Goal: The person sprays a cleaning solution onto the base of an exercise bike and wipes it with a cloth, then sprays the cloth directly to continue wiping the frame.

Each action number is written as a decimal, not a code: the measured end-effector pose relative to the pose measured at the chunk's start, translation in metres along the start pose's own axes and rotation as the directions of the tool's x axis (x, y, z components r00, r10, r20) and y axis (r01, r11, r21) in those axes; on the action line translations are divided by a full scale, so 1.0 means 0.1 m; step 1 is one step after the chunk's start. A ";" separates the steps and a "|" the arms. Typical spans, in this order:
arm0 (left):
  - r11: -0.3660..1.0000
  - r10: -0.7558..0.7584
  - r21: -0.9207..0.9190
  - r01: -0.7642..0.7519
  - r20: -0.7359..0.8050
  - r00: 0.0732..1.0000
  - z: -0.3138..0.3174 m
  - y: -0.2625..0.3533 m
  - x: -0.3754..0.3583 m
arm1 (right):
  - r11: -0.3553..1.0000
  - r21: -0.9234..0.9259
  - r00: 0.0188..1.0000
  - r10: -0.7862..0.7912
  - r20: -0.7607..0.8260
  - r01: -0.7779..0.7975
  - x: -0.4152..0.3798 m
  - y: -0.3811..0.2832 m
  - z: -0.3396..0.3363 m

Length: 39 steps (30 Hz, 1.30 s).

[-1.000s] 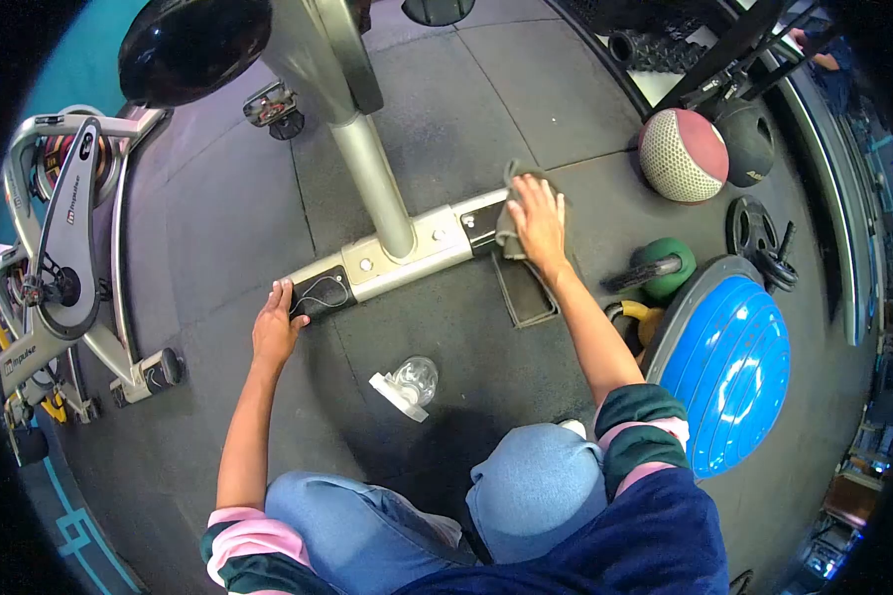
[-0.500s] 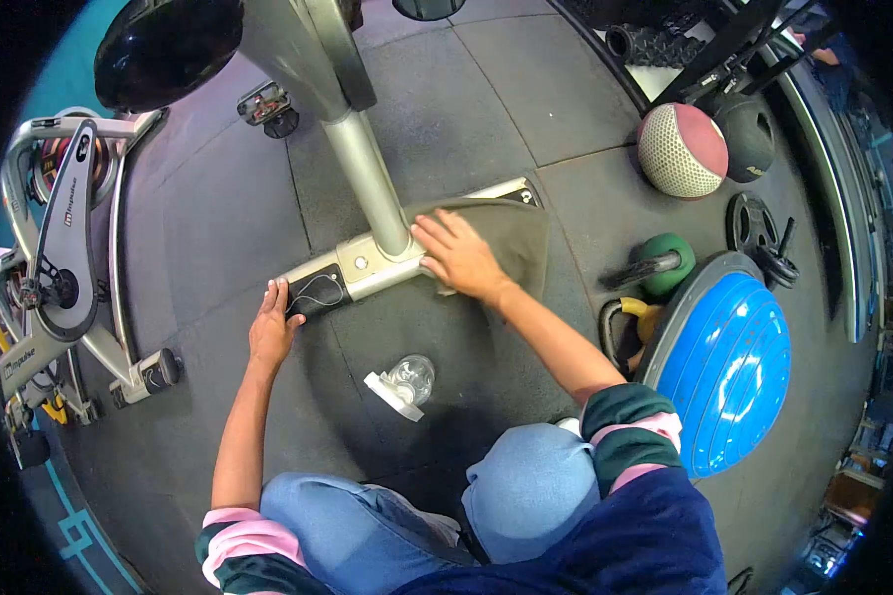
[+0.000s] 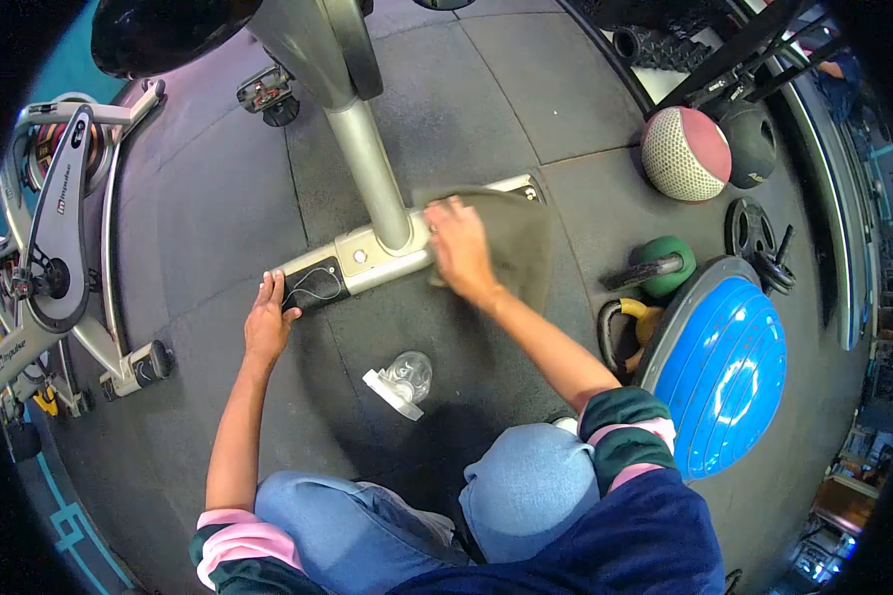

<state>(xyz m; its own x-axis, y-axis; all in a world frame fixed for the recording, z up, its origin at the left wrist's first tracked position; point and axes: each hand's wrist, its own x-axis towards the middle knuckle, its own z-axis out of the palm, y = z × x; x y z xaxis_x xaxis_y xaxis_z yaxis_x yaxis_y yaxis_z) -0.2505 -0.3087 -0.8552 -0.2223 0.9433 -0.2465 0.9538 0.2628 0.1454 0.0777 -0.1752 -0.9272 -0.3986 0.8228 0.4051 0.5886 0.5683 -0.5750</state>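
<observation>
A: Rt hand (image 3: 458, 250)?
B: Fingers spread, palm flat on a grey cloth (image 3: 511, 243). Not pinching it, just pressing down. Cloth's draped over the rt end of the bike's silver base bar (image 3: 367, 260) and spills onto the floor (image 3: 218, 208) beside it.

A: Lt hand (image 3: 268, 322)?
B: Fingers together, laid flat against the black end cap (image 3: 311, 290) at the bar's lt end. Resting there, no grip on anything.

A: What's around them?
B: Silver post (image 3: 367, 169) rises from the bar's middle, just lt of the rt hand. Clear plastic bottle (image 3: 402, 380) lies on its side on the floor, between the bar and the person's knees, jeans showing.

A: Floor and room?
B: Dark rubber tile floor w/ visible seams, gym setting. Another exercise bike (image 3: 55, 248) toward the lt edge. Toward the rt edge: blue balance dome (image 3: 729, 362), green kettlebell (image 3: 660, 263) and a yellow kettlebell (image 3: 630, 322) just beside the dome, red-and-white medicine ball (image 3: 685, 154) w/ a black ball (image 3: 754, 139) touching it, weight plates (image 3: 759, 238) near them. Teal wall at the far lt corner.
</observation>
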 end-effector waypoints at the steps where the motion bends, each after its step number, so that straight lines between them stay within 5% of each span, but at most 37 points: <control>1: 1.000 -0.006 -0.004 0.006 0.002 1.000 -0.01 0.01 0.00 | 0.996 -0.039 0.997 -0.075 0.014 0.075 0.00 -0.19 0.09; 4: 1.000 0.010 -0.002 -0.010 -0.016 1.000 -0.01 0.01 -0.01 | 0.999 -0.017 0.999 -0.039 -0.023 0.038 0.04 -0.25 0.08; 7: 1.000 -0.013 0.003 0.013 0.005 1.000 -0.04 0.04 -0.02 | 0.972 -0.076 0.965 -0.208 0.156 0.222 0.12 0.09 -0.29; 11: 0.999 -0.049 -0.004 0.049 0.021 0.999 -0.05 0.07 -0.04 | 0.944 -0.330 1.000 -0.006 0.006 0.008 0.09 0.66 -0.67; 14: 1.000 -0.015 0.014 0.016 -0.002 1.000 -0.04 0.06 -0.03 | 0.966 -0.199 0.984 0.150 -0.099 -0.167 0.10 0.84 -0.76; 17: 0.999 -0.040 0.016 0.039 0.022 0.999 -0.06 0.09 -0.02 | 0.954 -0.235 0.965 0.135 -0.226 -0.188 0.08 0.74 -0.45; 22: 0.999 -0.047 0.015 0.047 0.025 0.999 -0.03 0.06 -0.01 | 0.995 0.034 0.996 -0.093 0.003 0.092 0.04 -0.06 0.00; 28: 0.999 -0.044 0.016 0.044 0.022 0.999 -0.03 0.05 -0.02 | 0.955 -0.133 0.960 -0.249 0.124 0.265 0.10 0.15 -0.31; 32: 0.998 -0.053 0.019 0.052 0.020 0.998 -0.05 0.08 -0.03 | 0.945 -0.326 0.999 -0.002 0.049 0.018 0.08 0.66 -0.70; 36: 0.998 -0.042 0.037 0.040 0.028 0.999 -0.06 0.07 -0.04 | 0.962 -0.230 0.988 0.127 -0.090 -0.145 0.06 0.87 -0.68; 38: 0.999 -0.037 0.033 0.036 0.022 0.999 -0.05 0.07 -0.03 | 0.923 -0.247 0.930 0.217 -0.297 -0.294 0.09 0.74 -0.46; 39: 0.999 -0.038 0.040 0.037 0.021 0.999 -0.04 0.06 -0.03 | 0.935 -0.262 0.938 0.153 -0.312 -0.240 0.08 0.64 -0.37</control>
<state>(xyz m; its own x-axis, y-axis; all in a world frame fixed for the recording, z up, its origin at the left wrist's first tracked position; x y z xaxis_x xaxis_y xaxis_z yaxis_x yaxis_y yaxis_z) -0.2447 -0.3090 -0.8495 -0.2545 0.9282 -0.2716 0.9521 0.2896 0.0978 0.1380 -0.1321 -0.9346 -0.0644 0.8559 0.5131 0.8299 0.3315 -0.4488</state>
